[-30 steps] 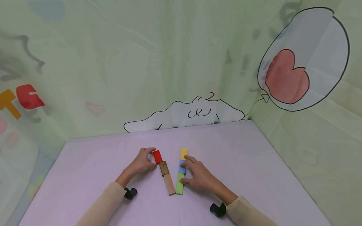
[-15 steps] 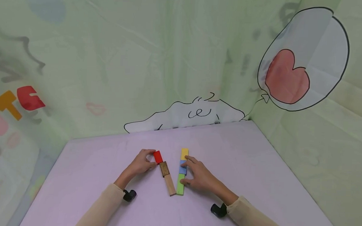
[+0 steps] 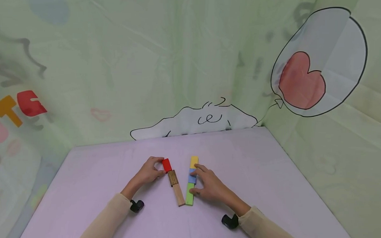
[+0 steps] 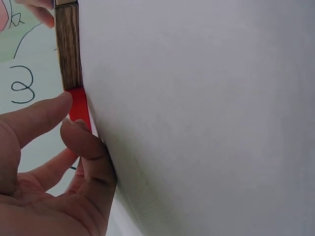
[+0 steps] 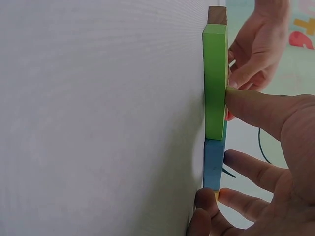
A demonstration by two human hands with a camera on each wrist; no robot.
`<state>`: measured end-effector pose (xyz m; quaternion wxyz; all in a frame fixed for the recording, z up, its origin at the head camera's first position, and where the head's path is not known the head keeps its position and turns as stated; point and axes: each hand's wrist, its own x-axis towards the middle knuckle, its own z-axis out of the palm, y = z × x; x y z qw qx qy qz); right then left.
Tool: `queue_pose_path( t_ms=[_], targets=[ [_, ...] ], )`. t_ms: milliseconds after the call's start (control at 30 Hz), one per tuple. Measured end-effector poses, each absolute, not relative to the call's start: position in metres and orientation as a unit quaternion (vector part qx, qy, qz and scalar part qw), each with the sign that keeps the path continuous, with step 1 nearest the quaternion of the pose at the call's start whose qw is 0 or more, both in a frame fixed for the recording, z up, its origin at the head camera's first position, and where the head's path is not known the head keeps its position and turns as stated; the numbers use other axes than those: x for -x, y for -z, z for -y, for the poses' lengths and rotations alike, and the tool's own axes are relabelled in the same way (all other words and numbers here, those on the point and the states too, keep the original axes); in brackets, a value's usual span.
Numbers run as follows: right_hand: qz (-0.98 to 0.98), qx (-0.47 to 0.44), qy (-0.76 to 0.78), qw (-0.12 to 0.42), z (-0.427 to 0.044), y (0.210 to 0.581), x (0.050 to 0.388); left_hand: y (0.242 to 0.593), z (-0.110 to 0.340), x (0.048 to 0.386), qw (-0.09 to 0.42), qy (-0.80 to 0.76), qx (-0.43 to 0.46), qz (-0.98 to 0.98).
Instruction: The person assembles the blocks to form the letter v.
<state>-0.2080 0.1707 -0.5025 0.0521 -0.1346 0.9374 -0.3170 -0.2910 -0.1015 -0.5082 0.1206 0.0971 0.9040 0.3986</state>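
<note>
Two rows of small blocks form a narrow V on the table, its point towards me. In the left row are a red block [image 3: 167, 164], a dark brown wooden block [image 3: 173, 178] and a light wooden block [image 3: 178, 195]. A yellow block [image 3: 194, 161], a blue block [image 3: 192, 178] and a green block [image 3: 189, 198] make the right row. My left hand [image 3: 149, 171] pinches the red block between thumb and index finger [image 4: 86, 140]. My right hand [image 3: 211, 184] has its thumb [image 5: 251, 105] on the green block, while its outstretched fingers touch the blue and yellow ones.
Pale lilac cloth covers the table [image 3: 255, 163]. Behind it hangs a light green printed backdrop [image 3: 132, 61], with a balloon drawing [image 3: 331, 43] at the right. Black wrist cameras [image 3: 137, 206] sit below both hands.
The red block and my left fingertips have shifted very slightly to the right, the block lining up more closely with the brown one. My right hand has stayed nearly still.
</note>
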Motion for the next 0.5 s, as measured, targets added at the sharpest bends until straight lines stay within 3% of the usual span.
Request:
queue_pose_path(
  t_ms=[500],
  targets=[
    [-0.936,0.139,0.319,0.052,-0.1717,0.5026,0.2069,0.5097,0.1004,0.2901,0.112,-0.407,-0.097,-0.901]
  ],
)
